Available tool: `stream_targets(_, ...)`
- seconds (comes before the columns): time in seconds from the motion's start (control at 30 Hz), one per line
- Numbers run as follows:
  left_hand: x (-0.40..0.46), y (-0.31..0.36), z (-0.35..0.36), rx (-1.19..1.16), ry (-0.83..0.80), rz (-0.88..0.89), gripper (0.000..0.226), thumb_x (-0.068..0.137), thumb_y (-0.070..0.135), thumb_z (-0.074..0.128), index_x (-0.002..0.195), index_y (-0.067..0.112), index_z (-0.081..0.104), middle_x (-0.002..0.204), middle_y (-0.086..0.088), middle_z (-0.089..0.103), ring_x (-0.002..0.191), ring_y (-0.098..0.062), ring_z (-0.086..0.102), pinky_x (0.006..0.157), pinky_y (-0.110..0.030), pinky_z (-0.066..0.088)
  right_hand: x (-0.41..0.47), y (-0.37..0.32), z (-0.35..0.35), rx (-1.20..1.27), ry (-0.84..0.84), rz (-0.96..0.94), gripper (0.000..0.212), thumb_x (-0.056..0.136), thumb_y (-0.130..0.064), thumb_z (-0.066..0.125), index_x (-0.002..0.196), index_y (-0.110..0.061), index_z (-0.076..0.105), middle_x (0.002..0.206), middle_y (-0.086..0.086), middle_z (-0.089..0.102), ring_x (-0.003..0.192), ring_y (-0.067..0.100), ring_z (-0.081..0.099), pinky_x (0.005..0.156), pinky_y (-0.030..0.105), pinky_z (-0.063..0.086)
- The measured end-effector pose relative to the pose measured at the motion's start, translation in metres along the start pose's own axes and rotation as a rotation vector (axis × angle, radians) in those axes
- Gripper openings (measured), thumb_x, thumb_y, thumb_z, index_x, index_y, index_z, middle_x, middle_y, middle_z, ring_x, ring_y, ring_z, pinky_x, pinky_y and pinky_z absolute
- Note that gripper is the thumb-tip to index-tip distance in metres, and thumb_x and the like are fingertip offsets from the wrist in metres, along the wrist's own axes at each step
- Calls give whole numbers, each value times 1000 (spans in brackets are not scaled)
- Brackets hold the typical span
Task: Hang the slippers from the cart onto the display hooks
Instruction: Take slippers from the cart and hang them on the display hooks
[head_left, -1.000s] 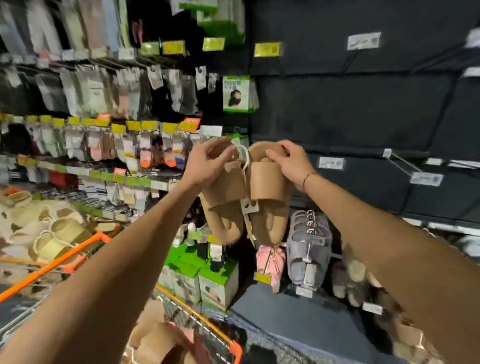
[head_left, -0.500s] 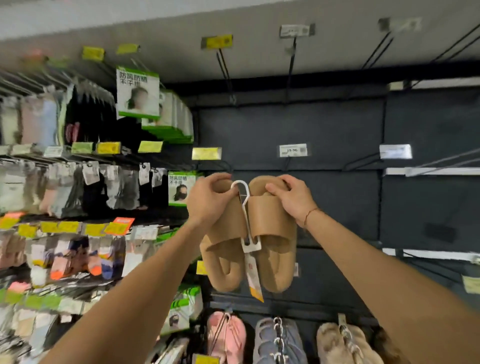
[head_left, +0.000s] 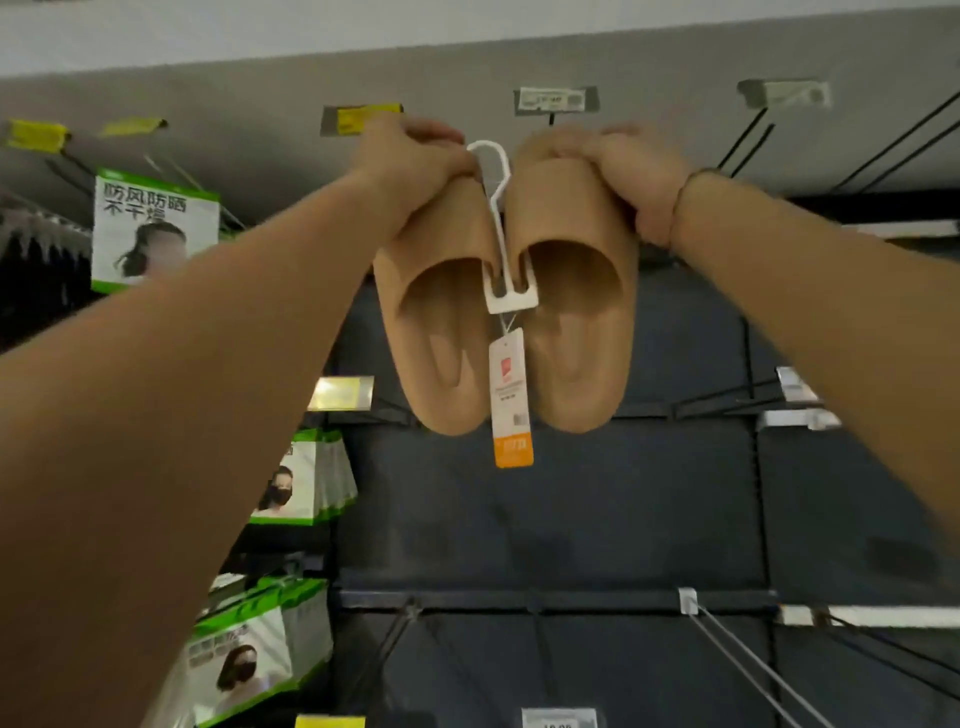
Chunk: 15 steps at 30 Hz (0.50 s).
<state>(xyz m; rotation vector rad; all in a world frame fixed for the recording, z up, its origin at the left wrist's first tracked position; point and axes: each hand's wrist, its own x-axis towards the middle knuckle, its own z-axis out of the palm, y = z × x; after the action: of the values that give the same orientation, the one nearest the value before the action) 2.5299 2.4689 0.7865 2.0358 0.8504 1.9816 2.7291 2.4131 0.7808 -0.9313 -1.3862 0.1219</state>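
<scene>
My left hand (head_left: 410, 166) gripping the left tan slipper (head_left: 441, 332), my right hand (head_left: 628, 176) gripping the right tan slipper (head_left: 576, 322), white hanger (head_left: 501, 234) between them, price tag (head_left: 511, 400) dangling.

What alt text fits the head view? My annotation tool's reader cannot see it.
Two raised hands, left hand and right hand, hold a tan slipper pair joined by a white hanger, price tag dangling, before a dark display wall.

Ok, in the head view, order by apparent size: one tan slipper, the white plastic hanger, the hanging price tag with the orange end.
1. Tan slipper, clearly largest.
2. White plastic hanger and hanging price tag with the orange end: similar length, too close to rank.
</scene>
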Motion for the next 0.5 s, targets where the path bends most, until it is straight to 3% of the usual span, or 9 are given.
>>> stream_targets(0.1, 34, 10, 19, -49, -27, 43, 28, 65, 42, 88, 89, 40, 75, 94, 13, 67, 88, -5, 62, 66, -18, 52, 33, -6, -12, -22, 68, -5, 47, 74, -51, 79, 113, -26, 67, 109, -3, 66, 97, 16, 62, 71, 31, 50)
stream_targets(0.2, 61, 9, 41, -62, -33, 70, 21, 77, 40, 81, 96, 34, 74, 91, 10, 64, 94, -10, 62, 82, -24, 55, 60, 1, -20, -16, 105, 2, 51, 70, -53, 82, 109, -24, 69, 109, 0, 68, 95, 18, 64, 71, 31, 52)
stream_targets(0.3, 73, 5, 64, -52, -82, 27, 19, 90, 31, 70, 106, 22, 70, 103, 1, 64, 98, -18, 59, 93, -31, 53, 83, 18, -26, -6, 159, 63, 55, 63, -55, 86, 104, -24, 64, 107, 2, 66, 95, 23, 63, 77, 38, 55)
stream_targets(0.37, 79, -1, 77, -49, -88, 12, 13, 93, 28, 66, 88, 18, 59, 98, -4, 61, 95, -22, 58, 94, -37, 53, 101, 35, -32, -6, 181, 94, 61, 61, -55, 87, 108, -23, 65, 109, 4, 67, 97, 27, 64, 84, 44, 56)
stream_targets(0.4, 82, -5, 84, -58, -85, 10, 21, 96, 26, 62, 80, 19, 50, 93, -4, 57, 94, -22, 56, 95, -38, 52, 112, 43, -35, 0, 193, 106, 64, 62, -54, 86, 113, -22, 65, 110, 5, 67, 97, 28, 65, 85, 45, 56)
stream_targets(0.5, 95, -18, 99, -60, -57, -9, 25, 103, 25, 47, 79, 21, 40, 94, -3, 52, 96, -23, 55, 94, -39, 50, 135, 57, -43, 47, 204, 133, 54, 78, -43, 79, 122, -16, 63, 114, 8, 68, 96, 27, 66, 79, 39, 56)
